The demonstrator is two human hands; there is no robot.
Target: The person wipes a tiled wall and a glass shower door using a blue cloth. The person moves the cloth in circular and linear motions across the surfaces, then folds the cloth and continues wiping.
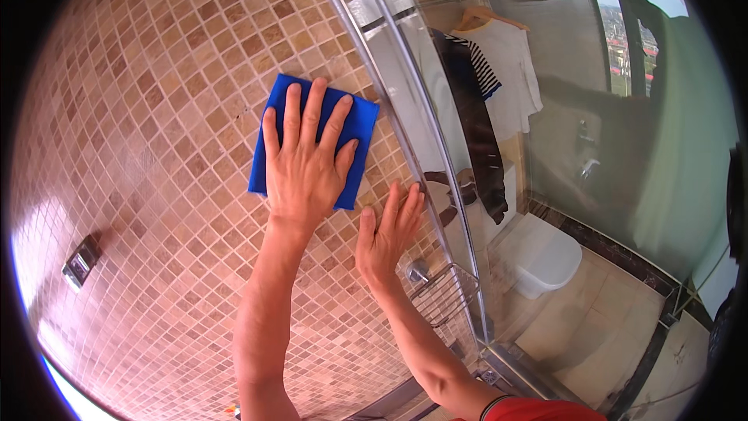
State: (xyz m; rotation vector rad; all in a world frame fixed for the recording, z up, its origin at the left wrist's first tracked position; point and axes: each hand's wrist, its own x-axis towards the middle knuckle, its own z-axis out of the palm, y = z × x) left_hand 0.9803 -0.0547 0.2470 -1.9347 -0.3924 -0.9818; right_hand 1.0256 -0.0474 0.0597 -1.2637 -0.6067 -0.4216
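A folded blue cloth (359,128) lies flat against the wall of small beige and brown mosaic tiles (193,146). My left hand (307,158) is spread over it, palm down, pressing it to the tiles with the fingers apart. To the right and a little lower, my right hand (388,234) rests with extended fingers at the tiles, its fingertips beside the metal frame of the glass shower screen (403,128). No object shows in the right hand. The palms of both hands are hidden from view.
A wire shower basket (447,295) and a round chrome fitting (416,271) are below my right hand. A chrome wall fixture (82,262) sits at far left. Beyond the glass are hanging clothes (505,70), a white toilet (543,251) and a window (619,41).
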